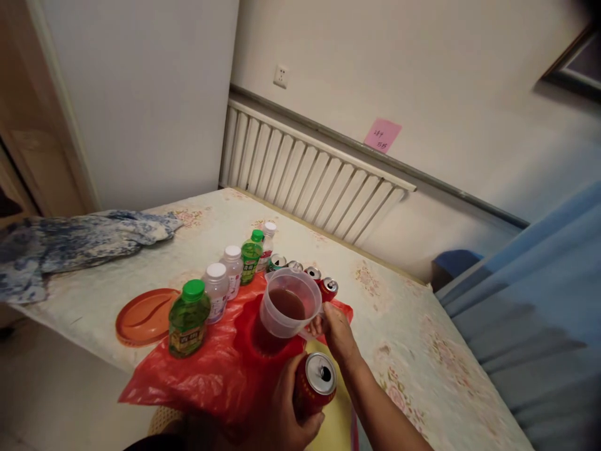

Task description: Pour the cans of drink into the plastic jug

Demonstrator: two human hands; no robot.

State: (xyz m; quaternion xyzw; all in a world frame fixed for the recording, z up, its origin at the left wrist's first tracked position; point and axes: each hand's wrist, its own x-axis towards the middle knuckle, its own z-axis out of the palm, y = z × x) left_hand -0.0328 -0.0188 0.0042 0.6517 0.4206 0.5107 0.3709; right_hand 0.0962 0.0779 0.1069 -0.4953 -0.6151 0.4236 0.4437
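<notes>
My left hand (290,401) is wrapped round a red drink can (315,383) with its top opened, held low at the front. My right hand (334,327) grips the handle of a clear plastic measuring jug (290,303). Brown liquid (287,304) fills part of the jug. Under the jug is a red bowl-like container (263,341), mostly hidden, so I cannot tell whether the two touch. Behind the jug stand several opened cans, among them a red can (328,288) and a green one (278,262).
A red plastic bag (206,382) lies spread on the floral tablecloth (399,326). Left of the jug stand a green-capped bottle (189,319) and several other bottles. An orange lid (145,316) and a patterned cloth (103,235) lie further left. A radiator (300,169) lines the wall.
</notes>
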